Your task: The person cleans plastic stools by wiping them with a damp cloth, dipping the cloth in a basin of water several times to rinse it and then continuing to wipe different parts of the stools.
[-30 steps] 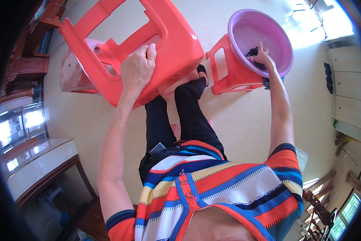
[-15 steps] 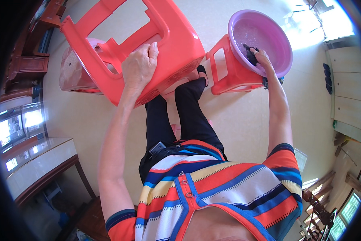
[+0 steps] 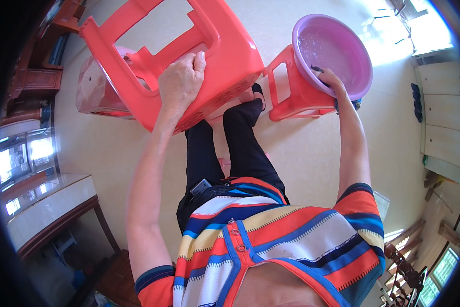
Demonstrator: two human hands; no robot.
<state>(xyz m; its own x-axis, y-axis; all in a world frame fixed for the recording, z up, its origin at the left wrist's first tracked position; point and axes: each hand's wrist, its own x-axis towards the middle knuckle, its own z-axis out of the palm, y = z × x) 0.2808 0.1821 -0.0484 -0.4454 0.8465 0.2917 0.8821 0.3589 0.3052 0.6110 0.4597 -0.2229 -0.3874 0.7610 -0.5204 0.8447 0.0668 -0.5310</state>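
Observation:
My left hand (image 3: 181,81) is closed around a bar of a large red plastic stool (image 3: 235,43), which is tipped on its side above my knees. On the right, a purple basin (image 3: 368,64) of water rests on a second red stool (image 3: 302,98). My right hand (image 3: 330,80) reaches over the basin's near rim, its fingers closed on a dark wet cloth (image 3: 317,69). Only a small piece of that cloth shows; the rest is hidden by the hand or the basin wall.
Behind the tipped stool stands a pinkish, translucent-looking stool or box (image 3: 94,89). A cloth (image 3: 356,104) lies under the basin's near edge. White drawers (image 3: 447,107) line the right side, wooden furniture (image 3: 35,84) the left. A white-topped table (image 3: 56,204) is at lower left.
My right hand has drawn slightly nearer to the basin's near wall, and less of the dark cloth shows. The tipped stool and my left hand have shifted a little to the right.

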